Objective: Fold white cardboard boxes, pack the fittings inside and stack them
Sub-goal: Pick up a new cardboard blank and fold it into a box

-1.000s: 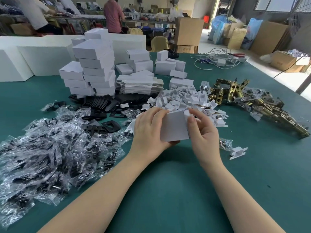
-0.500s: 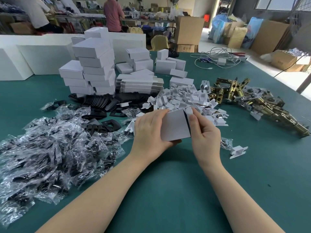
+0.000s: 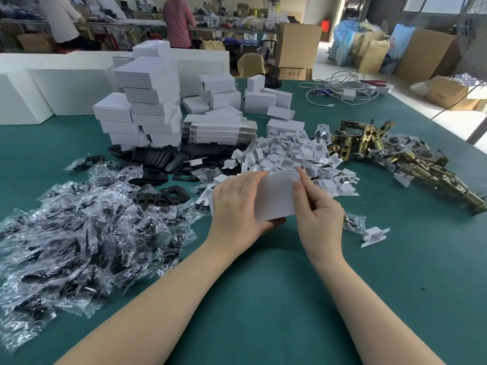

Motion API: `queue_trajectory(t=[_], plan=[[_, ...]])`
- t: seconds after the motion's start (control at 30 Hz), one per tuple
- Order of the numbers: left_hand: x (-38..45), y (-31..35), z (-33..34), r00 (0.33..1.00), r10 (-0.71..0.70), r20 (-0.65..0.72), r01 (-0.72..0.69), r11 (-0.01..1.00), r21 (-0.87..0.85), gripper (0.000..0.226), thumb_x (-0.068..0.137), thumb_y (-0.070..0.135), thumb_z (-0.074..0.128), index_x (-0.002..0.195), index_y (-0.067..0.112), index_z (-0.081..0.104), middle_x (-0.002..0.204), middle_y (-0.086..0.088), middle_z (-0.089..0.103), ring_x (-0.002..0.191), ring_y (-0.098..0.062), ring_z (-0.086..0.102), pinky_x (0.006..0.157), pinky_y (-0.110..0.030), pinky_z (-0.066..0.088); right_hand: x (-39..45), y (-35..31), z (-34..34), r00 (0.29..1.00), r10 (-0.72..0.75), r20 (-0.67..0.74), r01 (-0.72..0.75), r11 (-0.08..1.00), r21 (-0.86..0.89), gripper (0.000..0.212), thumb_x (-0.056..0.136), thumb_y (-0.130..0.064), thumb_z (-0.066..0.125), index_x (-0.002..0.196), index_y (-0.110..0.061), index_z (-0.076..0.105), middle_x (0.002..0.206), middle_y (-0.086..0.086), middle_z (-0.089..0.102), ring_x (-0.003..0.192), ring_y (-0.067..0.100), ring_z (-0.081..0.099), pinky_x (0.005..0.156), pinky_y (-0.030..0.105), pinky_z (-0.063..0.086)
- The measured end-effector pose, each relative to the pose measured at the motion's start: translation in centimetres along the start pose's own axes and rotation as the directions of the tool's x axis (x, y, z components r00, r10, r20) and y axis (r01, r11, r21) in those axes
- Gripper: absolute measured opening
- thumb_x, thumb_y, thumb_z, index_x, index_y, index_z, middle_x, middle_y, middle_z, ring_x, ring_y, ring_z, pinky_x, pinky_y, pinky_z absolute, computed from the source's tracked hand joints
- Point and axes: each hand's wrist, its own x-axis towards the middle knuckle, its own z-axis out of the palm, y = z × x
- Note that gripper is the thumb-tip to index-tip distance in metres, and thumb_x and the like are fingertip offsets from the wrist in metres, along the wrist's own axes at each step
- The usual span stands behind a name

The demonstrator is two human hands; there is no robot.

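White cardboard box (image 3: 274, 196) is held above the green table (image 3: 263, 299), just in front of the pile of white inserts (image 3: 297, 159). It is gripped along its left side by the left hand (image 3: 237, 206), fingers curled over the top edge and thumb underneath. Its right end is pinched by the right hand (image 3: 316, 209), apparently at a flap. Finished boxes (image 3: 147, 101) are stacked at the rear left; brass latch fittings (image 3: 395, 156) lie to the right, well apart from the bagged black plates (image 3: 79, 227).
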Motion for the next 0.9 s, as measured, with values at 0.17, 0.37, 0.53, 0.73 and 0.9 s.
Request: queue_trajectory(t=[0.17, 0.37, 0.53, 0.73, 0.9], plan=[[0.1, -0.1, -0.1, 1.000, 0.014, 0.001, -0.014, 0.999, 0.034, 0.090, 0.052, 0.045, 0.092, 0.129, 0.011, 0.057, 0.126, -0.005, 0.062, 0.115, -0.029, 0.057, 0.099, -0.043, 0.034, -0.1, -0.3, -0.2, 1.000, 0.017, -0.008, -0.017, 0.999, -0.027, 0.031, 0.098, -0.021, 0.058, 0.129, -0.020, 0.064, 0.093, 0.000, 0.070, 0.051, 0.004, 0.029, 0.048, 0.013, 0.026], [0.0, 0.1, 0.1, 1.000, 0.015, 0.006, -0.015, 0.999, 0.046, 0.088, 0.054, 0.044, 0.091, 0.129, 0.012, 0.058, 0.126, -0.005, 0.062, 0.114, -0.030, 0.057, 0.099, -0.040, 0.030, 0.1, -0.3, -0.2, 1.000, 0.007, -0.012, -0.008, 0.999, -0.048, 0.028, 0.098, -0.024, 0.058, 0.123, -0.035, 0.062, 0.077, -0.014, 0.031, 0.056, 0.007, 0.025, 0.048, 0.010, 0.029], [0.1, 0.1, -0.1, 0.999, -0.039, 0.017, 0.038, 0.999, 0.012, 0.088, 0.054, 0.038, 0.090, 0.131, 0.011, 0.056, 0.130, -0.006, 0.060, 0.117, -0.030, 0.054, 0.098, -0.035, 0.025, 0.0, -0.5, -0.1, 0.986, 0.010, 0.168, 0.002, 0.997, -0.072, 0.035, 0.102, -0.024, 0.050, 0.133, -0.040, 0.048, 0.117, -0.035, 0.044, 0.077, 0.008, 0.060, 0.074, 0.004, 0.043], [0.3, -1.1, -0.1, 0.999, -0.036, 0.023, 0.035, 0.999, 0.030, 0.090, 0.053, 0.031, 0.091, 0.133, 0.011, 0.054, 0.130, -0.007, 0.060, 0.118, -0.032, 0.055, 0.097, -0.034, 0.024, 0.3, -0.3, -0.4, 0.838, 0.046, 0.544, -0.026, 0.999, -0.044, 0.058, 0.105, -0.021, 0.043, 0.153, -0.031, 0.012, 0.158, -0.025, 0.011, 0.140, -0.020, 0.008, 0.112, 0.003, 0.010], [0.4, -1.6, 0.2, 0.998, -0.015, 0.064, 0.014, 0.999, 0.029, 0.089, 0.057, 0.041, 0.089, 0.133, 0.010, 0.055, 0.130, -0.008, 0.060, 0.117, -0.033, 0.055, 0.096, -0.035, 0.025, 0.5, 0.1, -1.1, 0.753, 0.113, 0.648, -0.026, 0.989, -0.143, 0.079, 0.101, -0.012, 0.051, 0.142, -0.045, -0.007, 0.160, -0.020, -0.015, 0.146, -0.007, -0.012, 0.123, 0.028, -0.002]])
